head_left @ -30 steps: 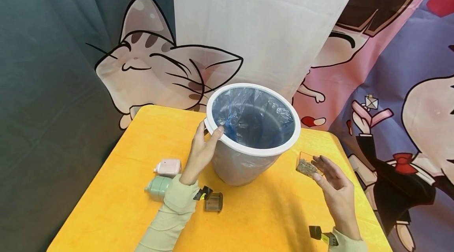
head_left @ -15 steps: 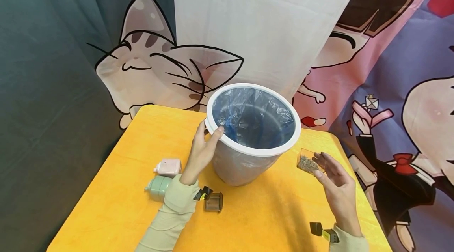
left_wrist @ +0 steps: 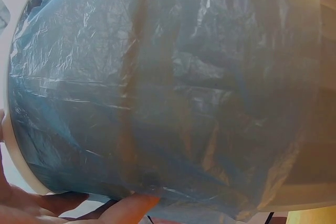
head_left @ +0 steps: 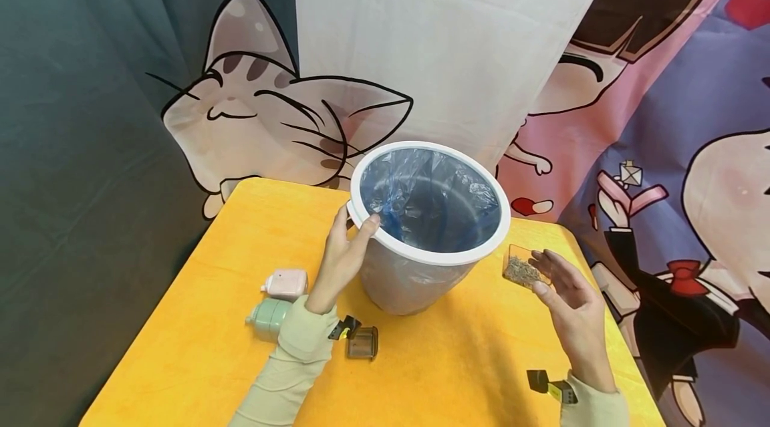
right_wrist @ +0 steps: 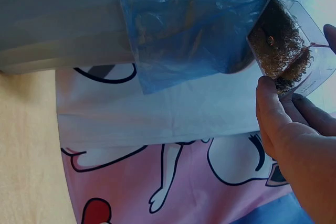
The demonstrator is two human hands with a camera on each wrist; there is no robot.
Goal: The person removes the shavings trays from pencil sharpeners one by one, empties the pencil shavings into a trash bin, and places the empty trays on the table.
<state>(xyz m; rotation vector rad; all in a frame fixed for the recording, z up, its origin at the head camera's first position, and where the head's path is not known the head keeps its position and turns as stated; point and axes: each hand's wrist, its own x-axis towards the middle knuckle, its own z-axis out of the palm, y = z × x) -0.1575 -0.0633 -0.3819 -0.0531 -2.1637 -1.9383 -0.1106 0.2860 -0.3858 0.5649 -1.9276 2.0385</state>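
A white-rimmed trash bin [head_left: 397, 287] lined with a bluish translucent bag [head_left: 421, 203] stands mid-table. My left hand [head_left: 344, 260] grips its rim on the near left side, thumb on top. In the left wrist view the bag's overhang [left_wrist: 157, 77] covers the bin's outer wall. To the right of the bin, my right hand [head_left: 574, 313] pinches a small clear plastic box [head_left: 522, 268] above the table. Brownish-grey shavings [right_wrist: 278, 40] fill part of this box, as the right wrist view shows. The box is apart from the bin's rim in the head view.
On the yellow tabletop [head_left: 421, 380], left of the bin, lie a pink [head_left: 286, 284] object and a green [head_left: 267, 319] rounded object, the green one partly behind the left sleeve. A brownish see-through box [head_left: 362, 343] lies near the left wrist. Printed curtains [head_left: 451, 46] hang behind.
My right hand has risen slightly with the clear box of shavings. My left hand and the bin have stayed in place.
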